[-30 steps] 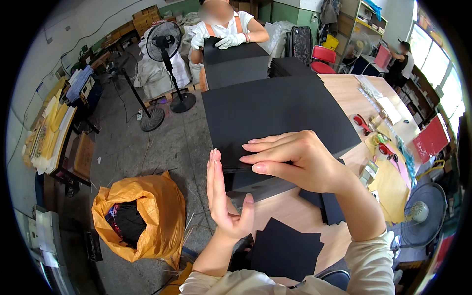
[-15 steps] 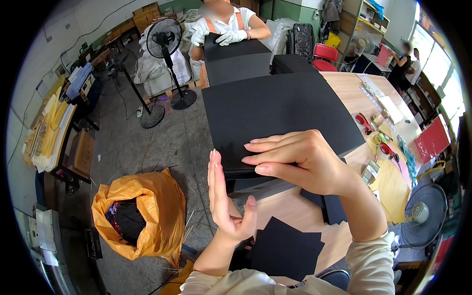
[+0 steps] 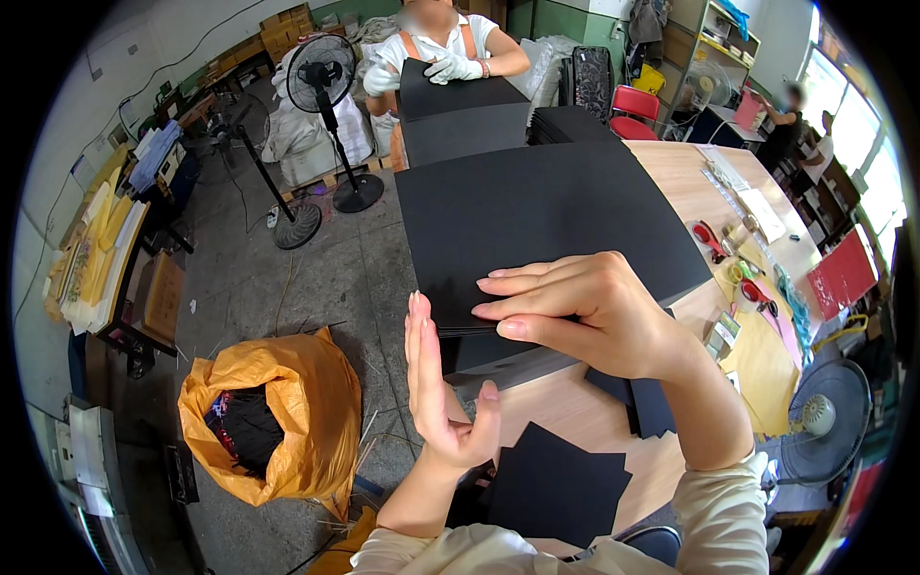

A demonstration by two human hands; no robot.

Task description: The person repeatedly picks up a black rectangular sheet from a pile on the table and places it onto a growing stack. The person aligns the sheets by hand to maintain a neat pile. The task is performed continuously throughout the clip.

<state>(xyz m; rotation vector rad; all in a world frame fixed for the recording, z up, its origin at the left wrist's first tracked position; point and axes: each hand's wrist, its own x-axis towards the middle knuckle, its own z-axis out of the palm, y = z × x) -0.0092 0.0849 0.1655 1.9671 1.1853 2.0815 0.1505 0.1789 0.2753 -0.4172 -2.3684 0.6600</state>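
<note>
A tall stack of large black sheets point(image 3: 546, 201) lies before me on the table. My left hand point(image 3: 436, 393) stands upright at the stack's near left corner, palm turned to its side, fingers straight and thumb apart. It holds nothing. My right hand point(image 3: 585, 311) rests over the near edge of the top sheets, fingers stretched out and pointing left, with nothing gripped. Below my wrists, a few smaller black sheets point(image 3: 556, 484) lie overlapping on the light wood table point(image 3: 537, 398).
Across the table a person in white gloves point(image 3: 455, 69) handles another black sheet point(image 3: 460, 96). At right lie red-handled scissors point(image 3: 707, 240), yellow paper point(image 3: 762, 383) and a fan point(image 3: 819, 412). An orange sack point(image 3: 311, 412) of dark scraps stands on the floor at left, below standing fans point(image 3: 321, 77).
My hands keep almost the same pose. The near edge of the stack shows a thinner band of layers under the top sheets. The co-worker's gloved hands have shifted slightly; people at far right moved.
</note>
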